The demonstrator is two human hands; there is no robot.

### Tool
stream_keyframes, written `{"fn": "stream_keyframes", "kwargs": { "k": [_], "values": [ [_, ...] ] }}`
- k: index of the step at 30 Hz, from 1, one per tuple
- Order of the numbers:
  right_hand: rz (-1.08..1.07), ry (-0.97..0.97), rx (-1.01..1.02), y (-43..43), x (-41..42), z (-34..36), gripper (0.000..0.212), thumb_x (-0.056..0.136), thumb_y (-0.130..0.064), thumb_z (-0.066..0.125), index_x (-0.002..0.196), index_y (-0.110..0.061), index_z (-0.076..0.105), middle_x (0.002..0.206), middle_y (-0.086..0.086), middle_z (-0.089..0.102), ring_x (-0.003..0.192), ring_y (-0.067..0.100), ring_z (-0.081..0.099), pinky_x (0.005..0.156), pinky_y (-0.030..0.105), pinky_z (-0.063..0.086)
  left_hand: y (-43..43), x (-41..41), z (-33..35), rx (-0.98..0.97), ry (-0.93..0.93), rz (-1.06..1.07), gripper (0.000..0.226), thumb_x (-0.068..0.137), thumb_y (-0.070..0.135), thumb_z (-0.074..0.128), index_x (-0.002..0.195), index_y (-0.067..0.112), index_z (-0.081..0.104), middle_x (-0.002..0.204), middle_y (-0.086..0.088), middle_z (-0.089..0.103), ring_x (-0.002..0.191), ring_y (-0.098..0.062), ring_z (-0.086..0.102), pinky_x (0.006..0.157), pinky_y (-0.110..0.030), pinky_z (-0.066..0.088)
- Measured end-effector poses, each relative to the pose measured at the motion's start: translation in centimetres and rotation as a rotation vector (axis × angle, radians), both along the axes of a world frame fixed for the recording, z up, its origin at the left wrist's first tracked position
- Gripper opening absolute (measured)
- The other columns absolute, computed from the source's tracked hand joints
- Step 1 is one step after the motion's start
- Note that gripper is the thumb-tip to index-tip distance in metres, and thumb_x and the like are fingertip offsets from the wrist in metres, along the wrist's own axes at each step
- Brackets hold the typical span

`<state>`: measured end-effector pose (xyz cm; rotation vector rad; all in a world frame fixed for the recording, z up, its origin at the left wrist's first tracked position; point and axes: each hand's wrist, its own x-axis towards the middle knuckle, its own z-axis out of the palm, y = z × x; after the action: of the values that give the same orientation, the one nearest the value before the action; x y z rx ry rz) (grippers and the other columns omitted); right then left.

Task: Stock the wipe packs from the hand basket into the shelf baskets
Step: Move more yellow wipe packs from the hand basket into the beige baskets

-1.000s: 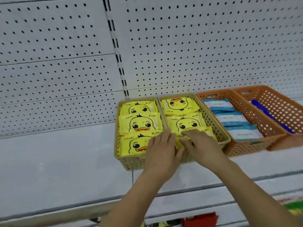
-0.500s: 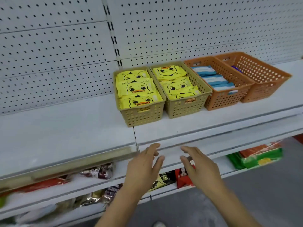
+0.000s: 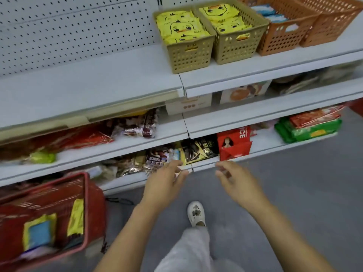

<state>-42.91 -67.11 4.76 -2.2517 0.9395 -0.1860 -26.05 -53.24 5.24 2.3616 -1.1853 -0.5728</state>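
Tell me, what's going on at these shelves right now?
A person is restocking packs of wipes. Both hands, the left hand and the right hand, are empty and held low in front of the lower shelves. On the top shelf, two tan baskets hold yellow duck packs, and the orange baskets beside them hold blue packs. The red hand basket on the floor at the left holds a few more packs.

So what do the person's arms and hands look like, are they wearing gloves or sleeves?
No gloves and no sleeves in view. The left hand and right hand are bare, and both forearms are bare as far as the picture shows. No watch, ring or bracelet can be seen. The fingers are too blurred to see the nails.
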Motion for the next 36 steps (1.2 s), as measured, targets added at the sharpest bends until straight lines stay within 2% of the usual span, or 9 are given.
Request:
{"fn": "stream_keyframes", "kwargs": {
  "k": [7,11,15,23,26,28,32,34,36],
  "values": [
    [0.085,0.086,0.061,6.8,2.4,-0.4,0.028,0.094,-0.032,0.054,0.121,-0.026,0.060,0.115,-0.005,0.064,0.102,0.017,0.061,0.087,0.036,0.049,8.5,0.3,-1.5,0.025,0.040,0.116,0.040,0.097,0.044,0.049,0.133,0.029,0.049,0.114,0.013,0.066,0.101,-0.010,0.064,0.082,-0.035,0.053],
    [0.165,0.121,0.072,10.9,6.6,-0.8,0.028,0.094,-0.033,0.053,0.121,-0.028,0.059,0.115,-0.008,0.064,0.102,0.013,0.061,0.087,0.034,0.049,13.7,2.7,-2.0,0.023,0.055,0.200,0.042,0.096,0.045,0.050,0.135,0.030,0.048,0.115,0.012,0.067,0.105,-0.012,0.063,0.084,-0.033,0.051],
    [0.255,0.072,0.136,16.5,12.7,-1.4,0.026,0.093,-0.029,0.056,0.118,-0.025,0.062,0.110,-0.008,0.066,0.095,0.012,0.062,0.088,0.037,0.050,20.4,6.9,-3.0,0.049,0.077,0.295,0.041,0.096,0.042,0.050,0.134,0.027,0.050,0.117,0.010,0.066,0.106,-0.011,0.062,0.085,-0.031,0.050],
    [0.312,0.051,0.298,31.9,28.2,-4.9,0.021,0.093,-0.019,0.057,0.111,-0.021,0.067,0.099,-0.014,0.064,0.090,0.005,0.060,0.083,0.023,0.048,37.1,20.4,-8.4,0.136,0.279,0.453,0.035,0.095,0.039,0.055,0.127,0.026,0.056,0.114,0.006,0.069,0.099,-0.010,0.065,0.085,-0.030,0.052],
    [0.329,0.108,0.396,37.4,33.3,-8.2,0.019,0.094,-0.019,0.058,0.110,-0.020,0.067,0.100,-0.015,0.064,0.092,0.003,0.059,0.079,0.014,0.044,42.8,26.1,-11.9,0.166,0.401,0.559,0.034,0.096,0.034,0.056,0.126,0.020,0.057,0.114,0.001,0.068,0.094,-0.010,0.062,0.085,-0.028,0.051],
    [0.286,0.160,0.479,39.9,36.3,-11.2,0.019,0.093,-0.017,0.059,0.109,-0.018,0.068,0.098,-0.012,0.065,0.093,0.003,0.059,0.078,0.008,0.041,45.8,29.7,-14.2,0.163,0.473,0.677,0.034,0.096,0.030,0.057,0.126,0.015,0.057,0.115,-0.005,0.067,0.094,-0.015,0.063,0.088,-0.030,0.052],
    [0.129,0.325,0.632,42.5,40.7,-18.0,0.013,0.091,-0.015,0.061,0.102,-0.018,0.068,0.087,-0.008,0.065,0.089,0.013,0.059,0.076,0.021,0.046,49.3,36.1,-20.3,0.248,0.496,0.863,0.040,0.097,0.024,0.055,0.132,0.003,0.052,0.129,-0.015,0.059,0.115,-0.033,0.058,0.093,-0.035,0.046],
    [0.056,0.437,0.665,43.2,42.2,-21.2,0.014,0.089,-0.017,0.063,0.103,-0.017,0.066,0.101,0.002,0.068,0.092,0.017,0.058,0.083,0.032,0.050,49.9,38.1,-23.3,0.312,0.505,0.906,0.037,0.097,0.021,0.053,0.128,0.001,0.053,0.127,-0.019,0.060,0.113,-0.037,0.058,0.091,-0.036,0.045],
    [-0.006,0.525,0.656,43.6,43.6,-23.8,0.026,0.088,-0.018,0.064,0.113,-0.012,0.064,0.116,0.009,0.065,0.097,0.022,0.061,0.089,0.038,0.052,50.3,39.0,-26.7,0.403,0.515,0.907,0.039,0.099,0.022,0.048,0.131,0.000,0.047,0.128,-0.019,0.058,0.115,-0.038,0.057,0.095,-0.038,0.047]
  ]
}}
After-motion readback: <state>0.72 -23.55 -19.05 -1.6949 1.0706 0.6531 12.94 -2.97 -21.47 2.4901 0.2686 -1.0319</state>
